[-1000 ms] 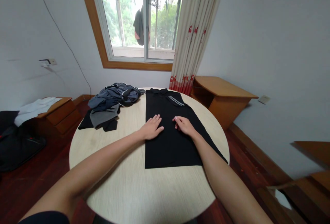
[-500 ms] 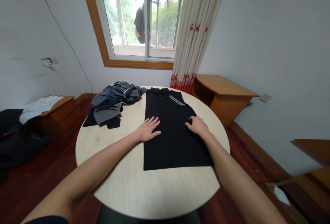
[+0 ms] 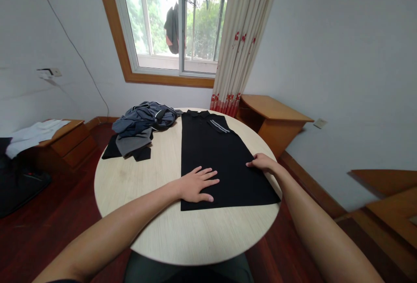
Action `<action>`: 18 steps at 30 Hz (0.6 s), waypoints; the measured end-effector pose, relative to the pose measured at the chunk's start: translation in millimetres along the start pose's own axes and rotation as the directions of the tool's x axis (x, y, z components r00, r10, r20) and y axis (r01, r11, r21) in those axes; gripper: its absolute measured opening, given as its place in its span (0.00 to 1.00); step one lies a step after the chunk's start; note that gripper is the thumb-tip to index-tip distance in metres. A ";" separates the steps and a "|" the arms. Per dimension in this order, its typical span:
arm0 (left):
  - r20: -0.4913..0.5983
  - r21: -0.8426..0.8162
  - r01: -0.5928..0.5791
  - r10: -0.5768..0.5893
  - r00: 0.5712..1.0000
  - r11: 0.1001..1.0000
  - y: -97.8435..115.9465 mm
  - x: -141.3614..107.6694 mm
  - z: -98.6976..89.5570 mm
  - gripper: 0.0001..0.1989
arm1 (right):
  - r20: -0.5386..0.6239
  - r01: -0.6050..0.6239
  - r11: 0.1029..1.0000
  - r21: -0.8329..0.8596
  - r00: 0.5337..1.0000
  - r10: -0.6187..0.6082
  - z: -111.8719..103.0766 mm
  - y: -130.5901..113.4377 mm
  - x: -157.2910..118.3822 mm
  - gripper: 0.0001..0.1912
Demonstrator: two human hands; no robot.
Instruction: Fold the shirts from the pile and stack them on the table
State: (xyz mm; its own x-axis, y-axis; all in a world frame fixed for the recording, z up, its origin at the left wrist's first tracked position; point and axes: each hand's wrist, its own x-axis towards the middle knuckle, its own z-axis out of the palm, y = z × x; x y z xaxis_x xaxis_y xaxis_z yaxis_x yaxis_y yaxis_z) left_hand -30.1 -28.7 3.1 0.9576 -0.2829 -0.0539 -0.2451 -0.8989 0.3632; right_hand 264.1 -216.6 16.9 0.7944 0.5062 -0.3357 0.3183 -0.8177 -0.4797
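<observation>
A black polo shirt (image 3: 208,148) lies flat, folded lengthwise, with its collar toward the window and a sleeve with two grey stripes (image 3: 220,125) folded over its upper right. My left hand (image 3: 197,185) presses flat on the lower left part of the shirt, fingers spread. At the shirt's slanting right edge, my right hand (image 3: 262,162) has its thumb and fingers closed on the cloth; some of its fingers are hidden.
A pale round table (image 3: 156,235) carries the shirt. A heap of grey and navy clothes (image 3: 143,120) sits at its far left. Beyond are a wooden desk (image 3: 276,109), a curtain (image 3: 241,48) and a low wooden cabinet (image 3: 73,144) with white cloth on top.
My left hand has slid toward the shirt's hem, nearer to me. My right hand has moved outward to the right edge and closed on it. The view has shifted slightly right.
</observation>
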 end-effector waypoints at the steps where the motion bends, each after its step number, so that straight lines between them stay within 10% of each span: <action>1: 0.004 -0.011 -0.002 0.002 1.000 1.000 -1.8 -1.7 -2.5 0.38 | 0.027 -0.002 0.998 0.064 1.000 0.000 -1.7 0.1 -5.1 0.12; 10: 0.076 -0.061 -0.026 0.031 0.997 0.998 -13.2 -13.5 -18.0 0.45 | 0.166 0.104 0.980 0.171 0.977 -0.133 -14.0 -26.7 -53.1 0.18; 16: -0.154 -0.134 -0.007 -0.014 0.988 0.991 -4.3 -11.2 -14.6 0.41 | 0.076 0.313 0.937 0.158 0.942 -0.327 11.3 -67.8 -79.3 0.34; 18: -0.229 -0.097 0.032 -0.054 0.972 0.995 4.4 -6.5 -12.5 0.36 | 0.213 0.347 0.916 0.202 0.897 -0.387 24.2 -77.7 -84.1 0.39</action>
State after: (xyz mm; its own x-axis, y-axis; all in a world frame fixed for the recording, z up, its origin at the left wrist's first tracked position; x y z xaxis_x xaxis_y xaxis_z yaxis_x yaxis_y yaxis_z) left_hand -35.6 -26.6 16.7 0.9786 -0.1503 0.1408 -0.1984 -0.8709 0.4496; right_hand 160.0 -189.0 62.8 0.4795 0.8288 -0.2882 0.4623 -0.5178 -0.7198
